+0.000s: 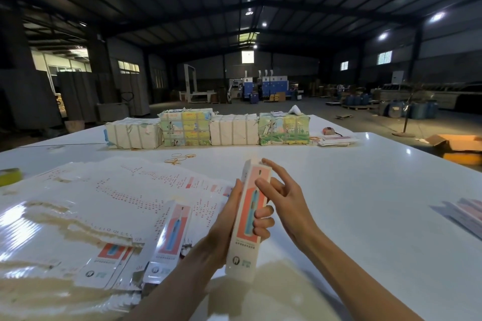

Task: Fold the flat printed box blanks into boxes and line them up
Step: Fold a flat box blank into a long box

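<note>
In a dim warehouse, above a glossy white table [352, 190], the left hand [227, 221] grips a narrow toothbrush box [243, 247] upright, fingers curled round it. The right hand [287, 203] is spread, one fingertip touching its face. Best to square the panels before tucking flaps. The top flap is blurred and the box's back is hidden.

Your left hand [223, 229] sits mostly behind the box [247, 219]; you see only its outer edge and the curled fingertips. The small print at the box's foot is too fine to read. Glare washes out the near flat blanks [91, 203], which the left and bottom edges cut. The right edge crops a second pile of blanks [467, 214] and a cardboard carton [459, 148]; the left edge crops a yellow roll [9, 176].
</note>
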{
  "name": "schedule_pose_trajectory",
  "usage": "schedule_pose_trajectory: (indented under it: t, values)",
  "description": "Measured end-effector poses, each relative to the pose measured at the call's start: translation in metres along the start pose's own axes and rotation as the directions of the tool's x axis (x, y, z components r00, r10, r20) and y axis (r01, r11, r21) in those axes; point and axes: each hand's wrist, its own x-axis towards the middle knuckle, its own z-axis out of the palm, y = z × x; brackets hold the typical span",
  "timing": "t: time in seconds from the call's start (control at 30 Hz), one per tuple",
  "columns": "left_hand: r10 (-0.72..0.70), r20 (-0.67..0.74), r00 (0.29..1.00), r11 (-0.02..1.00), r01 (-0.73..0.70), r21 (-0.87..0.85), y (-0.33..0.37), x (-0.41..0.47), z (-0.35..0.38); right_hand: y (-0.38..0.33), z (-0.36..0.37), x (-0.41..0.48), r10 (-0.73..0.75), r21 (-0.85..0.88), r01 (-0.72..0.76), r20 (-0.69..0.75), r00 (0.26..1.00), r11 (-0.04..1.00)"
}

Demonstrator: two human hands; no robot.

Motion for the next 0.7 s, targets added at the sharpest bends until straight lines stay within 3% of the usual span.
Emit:
schedule_pose_trajectory:
  t: [0.07,0.13,0.2,0.27,0.37,0.4,0.57,0.7]
  values:
    - [0.028,-0.191,0.981,0.988,0.002,0.158,-0.001,-0.001,0.002,0.000,-0.002,0.000,0.019,0.035,-0.019,0.001,1.000,0.999]
    - [0.167,-0.280,0.945,0.961,-0.093,0.261,-0.002,0.001,0.010,-0.003,-0.005,0.000,0.017,0.035,-0.015,-0.035,0.999,0.999]
    - [0.381,-0.396,0.835,0.854,-0.154,0.497,0.000,0.003,0.013,-0.005,-0.005,-0.001,-0.006,0.010,0.007,-0.078,0.997,1.000]
    - [0.569,-0.342,0.747,0.667,-0.177,0.723,0.003,0.000,0.019,-0.006,-0.003,-0.002,-0.023,-0.007,0.022,-0.095,0.995,1.000]
    - [0.610,-0.160,0.776,0.341,-0.075,0.937,0.002,-0.004,0.029,-0.007,-0.002,-0.003,-0.015,0.002,0.016,-0.084,0.996,1.000]
    - [0.588,-0.145,0.796,0.281,-0.032,0.959,0.002,-0.006,0.032,-0.007,-0.004,-0.003,-0.020,-0.003,0.020,-0.071,0.997,1.000]
    - [0.497,-0.172,0.851,0.293,0.022,0.956,0.002,-0.009,0.020,-0.007,-0.011,-0.002,-0.038,-0.074,0.035,-0.037,0.999,0.997]
    - [0.487,-0.210,0.848,0.326,0.046,0.944,0.000,-0.012,0.021,-0.001,-0.010,0.002,-0.050,-0.108,0.045,-0.043,0.998,0.993]
